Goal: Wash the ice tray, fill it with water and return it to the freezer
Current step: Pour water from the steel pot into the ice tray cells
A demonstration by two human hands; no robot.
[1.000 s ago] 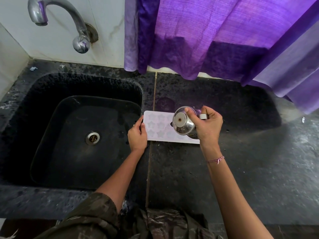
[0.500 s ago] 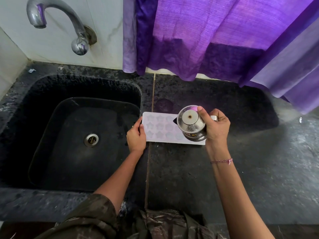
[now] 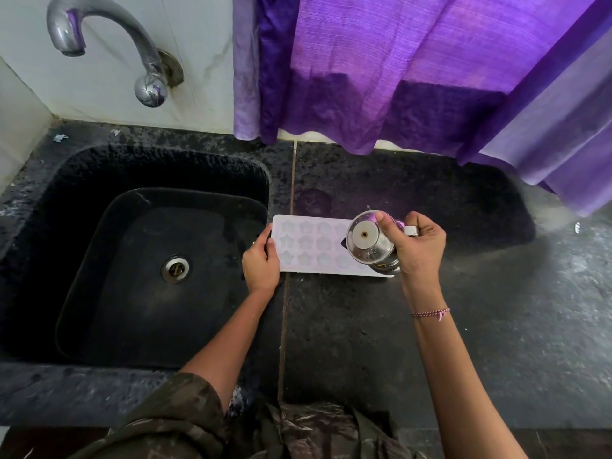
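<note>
A white ice tray (image 3: 311, 241) with star-shaped cells lies flat on the dark stone counter (image 3: 347, 326), just right of the sink. My left hand (image 3: 261, 265) grips the tray's left end. My right hand (image 3: 418, 246) holds a small steel cup (image 3: 370, 243) tipped sideways over the tray's right end, its round base facing me. The cup and hand hide the tray's right cells. I cannot make out any water stream.
A black sink (image 3: 99, 246) with a metal drain (image 3: 175, 268) sits to the left. A curved steel tap (image 3: 106, 38) juts from the white wall above it. A purple curtain (image 3: 414, 67) hangs over the counter's back edge.
My right hand with the steel cup has shifted a little to the right along the tray. My left hand stays on the tray's left end.
</note>
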